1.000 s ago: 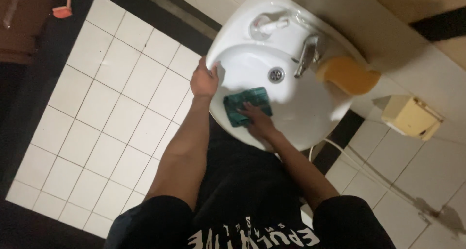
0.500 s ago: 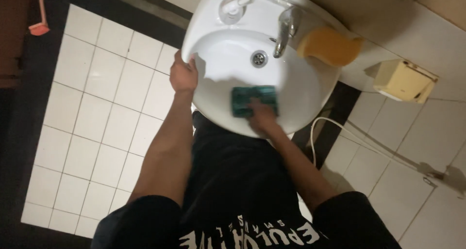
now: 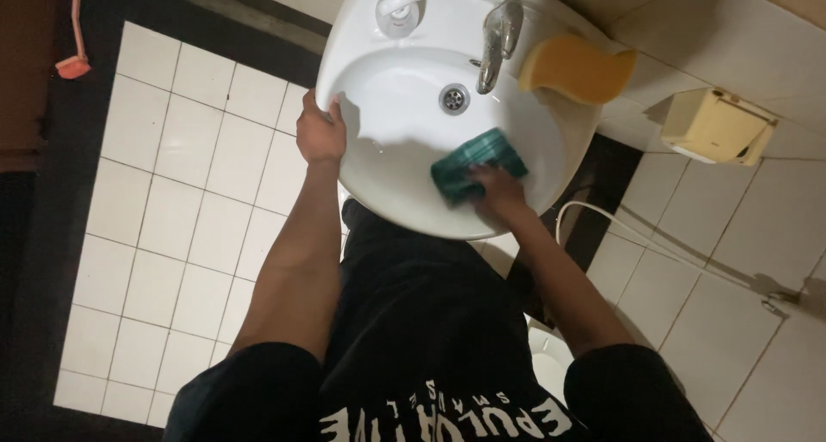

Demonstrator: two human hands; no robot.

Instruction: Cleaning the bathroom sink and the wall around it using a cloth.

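Note:
A white washbasin (image 3: 387, 89) fills the top middle of the head view. My left hand (image 3: 320, 132) grips its left rim, fingers curled over the edge. Inside the bowl, at the near right wall, my right hand (image 3: 497, 192) presses a green scrubbing pad (image 3: 475, 162) against the porcelain. The drain (image 3: 453, 98) sits just beyond the pad, below the metal tap (image 3: 497, 42).
A yellow sponge (image 3: 575, 68) lies on the basin's right rim. A cream box (image 3: 716, 125) is fixed on the tiled wall at right. A white hose (image 3: 654, 240) runs along that wall. A pink-handled tool (image 3: 76, 61) hangs at far left above white floor tiles.
My right hand has slid the green pad from the bowl's near middle towards its right side. My left hand has kept its grip on the rim while the camera shifted.

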